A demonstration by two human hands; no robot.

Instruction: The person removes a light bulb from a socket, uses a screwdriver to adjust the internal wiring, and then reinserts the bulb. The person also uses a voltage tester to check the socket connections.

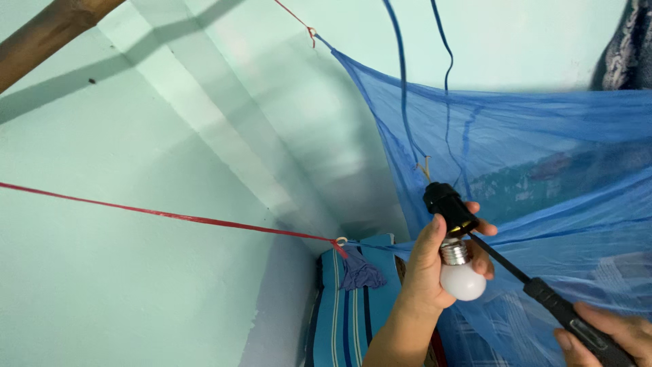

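1. White and frosted, the light bulb point(463, 281) sits in my left hand point(431, 268), low and right of centre in the head view. The fingers are curled closed around its globe and its silver threaded base.

2. Directly above the bulb, touching or nearly touching its threads, is a black lamp socket point(448, 206). It hangs from thin blue wires point(402, 81) that run up out of the top of the picture.

3. The bulb and socket share one long axis. It is tilted: the socket end leans up and to the left, the globe end points down and to the right. I cannot tell whether the threads are partly inside the socket or just below its mouth.

4. My right hand point(601, 334) is at the bottom right corner, closed around the dark handle of a screwdriver-like tool point(543, 292). Its thin black shaft slants up and to the left, and its tip ends at the lower edge of the socket, just beside my left fingers.

5. So the left hand is the nearer one, right at the socket; the right hand stays well apart, reaching in only through the tool.

6. Behind both hands hangs a blue mosquito net point(543, 156). A red string point(170, 216) crosses the pale green wall point(136, 292) to the net's corner.
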